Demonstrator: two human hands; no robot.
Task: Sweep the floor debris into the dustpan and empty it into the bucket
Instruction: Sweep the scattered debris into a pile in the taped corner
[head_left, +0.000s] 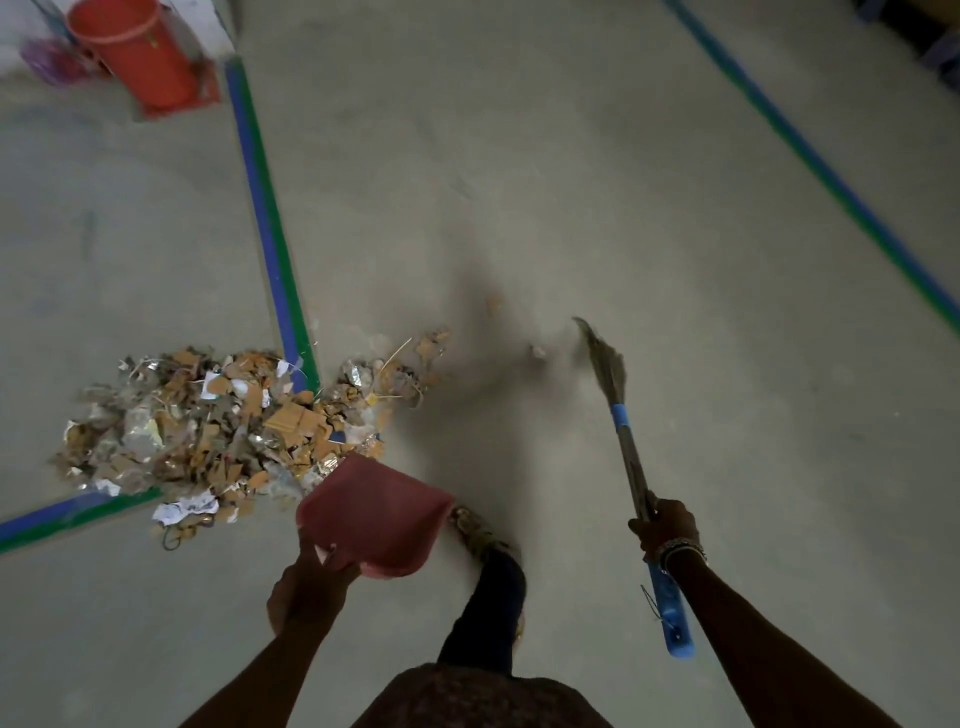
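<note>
Dustpan (375, 514) pinched at its rear by left hand (306, 587), mouth toward debris pile (218, 426); broom (631, 457) in right hand (667, 527) clench, bristles forward.

Dim rm, grey concrete floor (571, 156) w/ blue-green tape lines (265, 218) across it.

Noted: the floor (571, 182) reads as matt grey concrete, dusty, slightly rough. At 6 o'clock your dustpan (374, 512) is pink plastic, smooth, dull. At 4 o'clock your broom (631, 457) has dry fibrous bristles and a blue plastic grip. At 9 o'clock the debris (218, 426): torn brown cardboard, white paper, crinkled shiny foil. At 11 o'clock the bucket (140, 52): red plastic, smooth.
</note>
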